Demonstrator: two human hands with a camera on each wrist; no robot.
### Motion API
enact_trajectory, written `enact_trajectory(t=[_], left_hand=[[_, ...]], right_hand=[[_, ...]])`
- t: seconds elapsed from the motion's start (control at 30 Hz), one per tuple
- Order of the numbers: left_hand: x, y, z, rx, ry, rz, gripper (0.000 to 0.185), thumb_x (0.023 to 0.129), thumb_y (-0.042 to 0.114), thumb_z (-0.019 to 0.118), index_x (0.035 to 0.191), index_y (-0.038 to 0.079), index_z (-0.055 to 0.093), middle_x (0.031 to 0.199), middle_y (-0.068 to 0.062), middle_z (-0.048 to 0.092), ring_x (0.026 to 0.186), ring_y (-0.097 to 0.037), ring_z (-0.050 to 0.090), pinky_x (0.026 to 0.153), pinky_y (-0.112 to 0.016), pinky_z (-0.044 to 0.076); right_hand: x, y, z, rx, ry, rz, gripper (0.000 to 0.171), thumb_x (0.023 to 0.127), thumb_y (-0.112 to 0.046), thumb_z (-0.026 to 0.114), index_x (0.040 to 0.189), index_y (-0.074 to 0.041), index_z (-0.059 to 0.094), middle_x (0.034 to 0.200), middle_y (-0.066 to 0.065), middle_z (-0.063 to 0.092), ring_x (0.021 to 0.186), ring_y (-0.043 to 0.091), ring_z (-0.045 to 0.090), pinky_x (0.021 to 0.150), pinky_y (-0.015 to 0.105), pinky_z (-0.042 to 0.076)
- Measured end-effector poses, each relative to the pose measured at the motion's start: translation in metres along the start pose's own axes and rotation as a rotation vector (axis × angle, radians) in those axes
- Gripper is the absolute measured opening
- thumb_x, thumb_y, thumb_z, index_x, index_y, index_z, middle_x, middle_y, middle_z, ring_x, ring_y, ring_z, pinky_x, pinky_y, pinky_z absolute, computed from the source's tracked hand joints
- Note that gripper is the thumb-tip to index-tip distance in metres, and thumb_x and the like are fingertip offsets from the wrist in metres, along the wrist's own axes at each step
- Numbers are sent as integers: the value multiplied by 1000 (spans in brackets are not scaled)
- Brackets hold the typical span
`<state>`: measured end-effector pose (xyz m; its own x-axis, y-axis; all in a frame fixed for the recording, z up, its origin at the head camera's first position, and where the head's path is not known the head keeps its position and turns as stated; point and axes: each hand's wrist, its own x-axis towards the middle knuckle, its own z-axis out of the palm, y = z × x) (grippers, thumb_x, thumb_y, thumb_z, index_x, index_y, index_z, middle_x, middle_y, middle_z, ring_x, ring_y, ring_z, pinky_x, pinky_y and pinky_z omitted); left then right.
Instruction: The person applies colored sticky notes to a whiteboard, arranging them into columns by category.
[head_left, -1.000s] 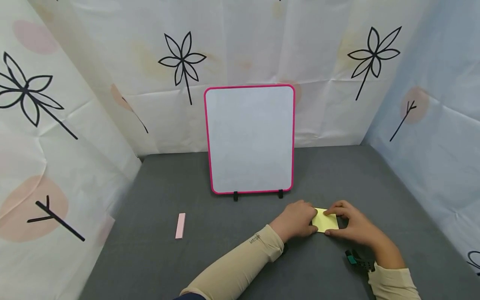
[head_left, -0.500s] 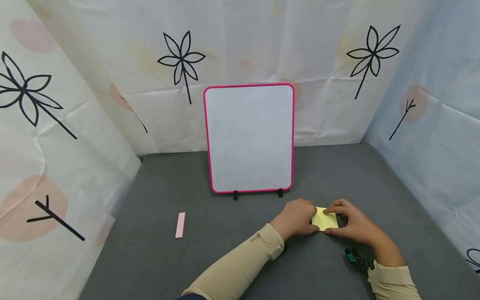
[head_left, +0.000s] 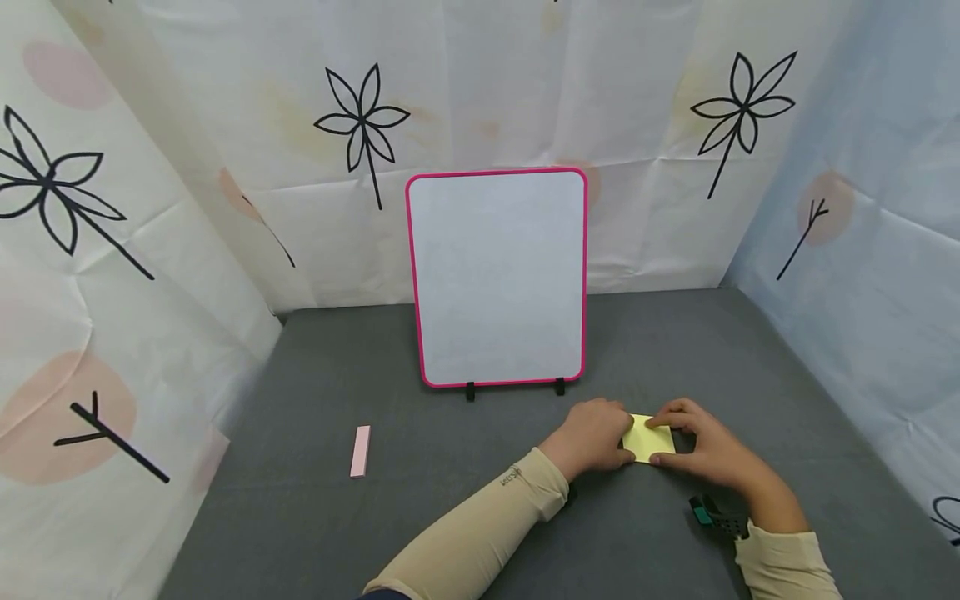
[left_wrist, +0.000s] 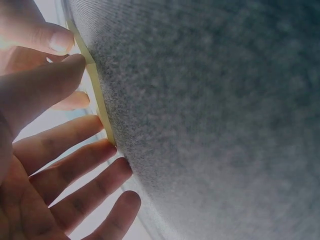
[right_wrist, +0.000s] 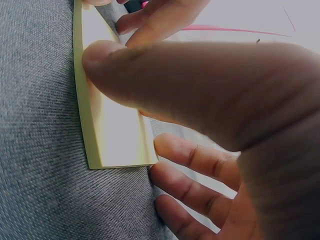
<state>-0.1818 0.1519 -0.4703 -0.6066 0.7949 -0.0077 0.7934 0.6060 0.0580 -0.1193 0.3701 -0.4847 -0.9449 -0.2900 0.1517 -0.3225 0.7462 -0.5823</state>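
A pad of yellow sticky notes (head_left: pixel 648 439) lies flat on the grey tabletop, to the right and in front of the whiteboard. My left hand (head_left: pixel 592 437) holds its left side, the thumb at the near edge. On the right side my right hand (head_left: pixel 708 446) grips it, thumb at the near edge and index finger reaching over the top. The right wrist view shows the pad (right_wrist: pixel 120 130) with its thick edge, the right thumb (right_wrist: pixel 115 65) across it and fingers beyond. In the left wrist view the pad (left_wrist: pixel 97 92) appears edge-on, against the left fingertips.
A whiteboard (head_left: pixel 498 279) with a pink frame stands on small black feet at the middle back. A narrow pale pink block (head_left: pixel 360 451) lies at the left of the table (head_left: pixel 300 533). White patterned cloth (head_left: pixel 487 83) encloses the back and sides.
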Motion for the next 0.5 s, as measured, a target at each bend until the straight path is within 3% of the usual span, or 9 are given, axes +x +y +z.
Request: enact_trajectory(t=[0.5], left_hand=[[1, -1, -3, -55, 1, 5, 20, 92, 43, 83, 96, 24, 77, 77, 11, 49, 70, -5, 43, 55, -22, 28]], right_hand=[[0, 1, -1, 3, -2, 2, 43, 82, -23, 93, 121, -11, 78, 119, 5, 61, 103, 16, 57, 83, 35, 51]])
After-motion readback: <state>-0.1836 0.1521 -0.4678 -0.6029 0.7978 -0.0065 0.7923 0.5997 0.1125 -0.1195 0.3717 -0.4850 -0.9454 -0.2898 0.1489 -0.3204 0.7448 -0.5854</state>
